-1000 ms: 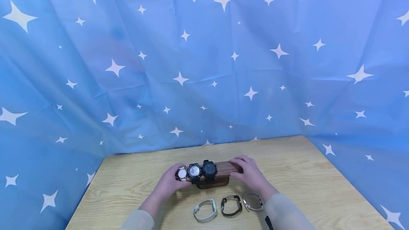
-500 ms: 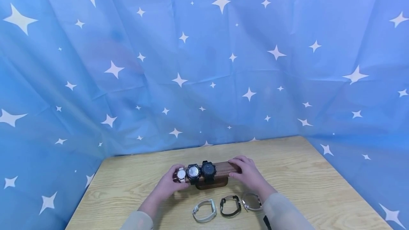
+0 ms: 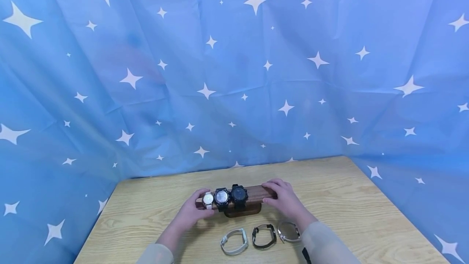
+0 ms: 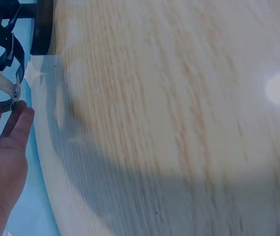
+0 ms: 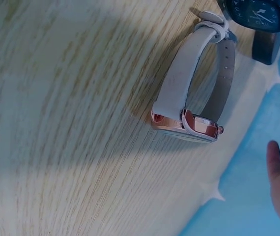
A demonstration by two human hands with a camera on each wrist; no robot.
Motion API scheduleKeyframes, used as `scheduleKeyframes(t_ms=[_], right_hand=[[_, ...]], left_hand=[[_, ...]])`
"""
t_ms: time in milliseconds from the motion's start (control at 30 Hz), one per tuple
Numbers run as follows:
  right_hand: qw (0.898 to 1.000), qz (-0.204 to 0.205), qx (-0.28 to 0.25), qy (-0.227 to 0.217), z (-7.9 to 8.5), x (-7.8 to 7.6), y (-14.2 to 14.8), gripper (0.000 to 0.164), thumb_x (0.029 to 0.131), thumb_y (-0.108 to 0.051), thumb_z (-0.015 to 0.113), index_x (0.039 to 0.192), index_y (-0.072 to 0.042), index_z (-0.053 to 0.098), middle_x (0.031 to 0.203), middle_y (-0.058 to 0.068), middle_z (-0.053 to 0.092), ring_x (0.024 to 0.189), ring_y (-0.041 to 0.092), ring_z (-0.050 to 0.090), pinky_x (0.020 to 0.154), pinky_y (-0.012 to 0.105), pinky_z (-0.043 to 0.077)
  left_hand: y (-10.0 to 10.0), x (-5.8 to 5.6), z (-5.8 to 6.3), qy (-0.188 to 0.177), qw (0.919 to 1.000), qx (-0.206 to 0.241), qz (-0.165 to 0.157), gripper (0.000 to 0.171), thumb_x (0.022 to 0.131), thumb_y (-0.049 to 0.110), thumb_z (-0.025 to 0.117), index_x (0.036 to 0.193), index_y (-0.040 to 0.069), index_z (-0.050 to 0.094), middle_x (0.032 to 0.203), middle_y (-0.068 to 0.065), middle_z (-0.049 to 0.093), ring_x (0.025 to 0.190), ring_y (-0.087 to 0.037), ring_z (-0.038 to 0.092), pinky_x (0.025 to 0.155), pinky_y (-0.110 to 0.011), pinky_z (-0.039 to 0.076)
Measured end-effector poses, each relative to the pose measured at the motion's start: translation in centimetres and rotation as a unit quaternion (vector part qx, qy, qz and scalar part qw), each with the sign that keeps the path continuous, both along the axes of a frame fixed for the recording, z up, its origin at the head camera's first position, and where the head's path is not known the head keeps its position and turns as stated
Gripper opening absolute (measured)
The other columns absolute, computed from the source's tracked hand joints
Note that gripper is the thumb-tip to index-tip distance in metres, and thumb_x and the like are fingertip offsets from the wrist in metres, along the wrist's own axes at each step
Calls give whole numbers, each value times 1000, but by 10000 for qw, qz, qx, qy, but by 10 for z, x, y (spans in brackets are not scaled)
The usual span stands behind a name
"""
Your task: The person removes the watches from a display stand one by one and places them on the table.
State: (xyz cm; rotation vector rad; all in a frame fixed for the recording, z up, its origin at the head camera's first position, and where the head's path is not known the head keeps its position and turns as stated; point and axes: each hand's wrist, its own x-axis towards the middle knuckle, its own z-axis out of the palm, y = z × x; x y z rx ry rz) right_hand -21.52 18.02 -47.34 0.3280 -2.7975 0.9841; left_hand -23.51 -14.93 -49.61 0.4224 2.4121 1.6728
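A brown wooden watch stand (image 3: 256, 195) bears three watches on its bar. A white-strapped watch (image 3: 208, 199) sits at the left end, then a black watch with a pale dial (image 3: 222, 196), then an all-black watch (image 3: 239, 194). My left hand (image 3: 190, 212) grips the stand's left end beside the white-strapped watch; in the left wrist view its fingertips (image 4: 26, 115) lie right at the strap buckle. With thumb below and fingers on top, my right hand (image 3: 286, 199) grips the bar's right end. The far sides of both grips are hidden.
In front of the stand, a pale-strapped watch (image 3: 234, 251), a black watch (image 3: 264, 247) and a rose-gold-cased watch (image 5: 179, 83) lie on their sides on the wooden table (image 3: 154, 203). The last is close under my right forearm. A blue star-patterned cloth (image 3: 234, 64) hangs behind.
My left hand has slid slightly left, showing more of the bar's end. The white-strapped watch sits a little straighter. My right hand keeps its hold on the bar.
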Motion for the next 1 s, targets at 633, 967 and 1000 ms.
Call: scheduleKeyframes(t_ms=[633,967,1000], right_hand=[[9998,-115,-13,-137,2,1,0,45,81,-25,74,124,-19,61,128,2,50,119,34,39,97,52,37],[9998,-104,37,-141,2,0,-1,46,82,-26,74,124,-18,60,128,2,50,119,34,39,96,52,38],[9998,-112,33,-142,2,0,-1,45,82,-26,74,124,-18,61,127,2,50,119,34,39,96,51,38]], left_hand=[[-13,8,-3,250,9987,55,443,67,74,15,78,134,9,49,126,-15,50,100,-26,57,78,-34,52],[-23,19,-1,341,9985,-21,417,59,73,12,79,127,10,55,121,-12,52,96,-25,58,76,-32,52],[-24,20,-2,344,9987,-28,386,59,73,12,79,127,9,55,120,-12,52,96,-25,58,77,-32,52]])
